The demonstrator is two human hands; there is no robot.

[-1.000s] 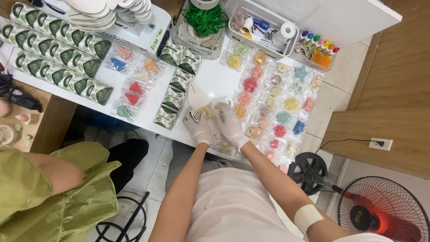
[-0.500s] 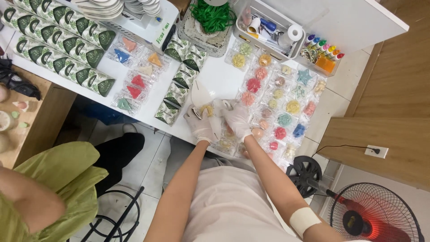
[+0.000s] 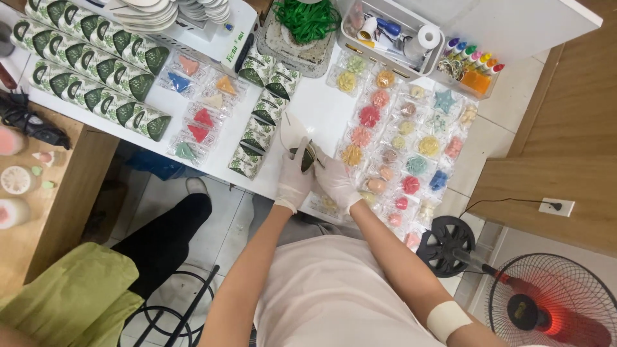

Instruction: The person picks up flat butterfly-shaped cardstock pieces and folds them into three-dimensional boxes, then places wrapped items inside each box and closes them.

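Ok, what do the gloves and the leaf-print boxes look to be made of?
The gloves on the left hand and right hand look like thin white latex or nitrile: snug, wrinkled, slightly glossy. The leaf-print boxes look like matte printed card, judging by their crisp folded edges.

Green ribbon [image 3: 307, 18] in a tray, paint bottles [image 3: 474, 56], and a floor fan [image 3: 546, 308].

I see boxes [image 3: 96, 67] at table [image 3: 315, 109] left, soaps [image 3: 398, 141] on right. Tray [image 3: 392, 32] sits behind soaps; fan [image 3: 546, 308] on floor, far right.
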